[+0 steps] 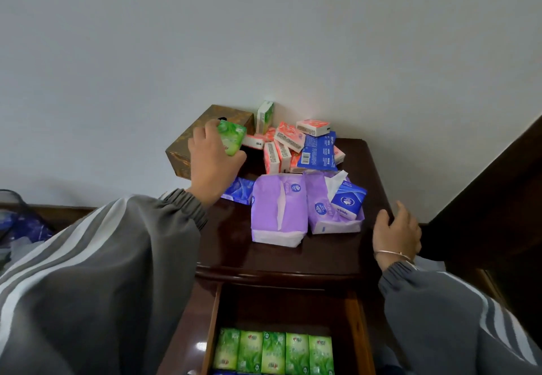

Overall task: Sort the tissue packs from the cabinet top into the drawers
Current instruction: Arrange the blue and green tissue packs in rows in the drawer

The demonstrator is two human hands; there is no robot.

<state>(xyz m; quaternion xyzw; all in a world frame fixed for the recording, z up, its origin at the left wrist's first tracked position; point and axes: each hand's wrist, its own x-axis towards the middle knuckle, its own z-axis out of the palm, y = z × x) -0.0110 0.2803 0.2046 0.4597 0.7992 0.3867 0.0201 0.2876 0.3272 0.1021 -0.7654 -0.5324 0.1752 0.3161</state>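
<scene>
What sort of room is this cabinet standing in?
Most likely a bedroom at home. The dark wooden cabinet looks like a nightstand against a plain white wall, its open drawer holds green tissue packs, and a dark wooden panel beside it could be a headboard.

Glossy dark wood cabinet top (234, 245), shiny, probably plastic-wrapped tissue packs (278, 213)

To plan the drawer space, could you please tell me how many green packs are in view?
7 green packs: five in a row in the drawer, one in the left hand, one upright by the wall. Others may be hidden.
</scene>
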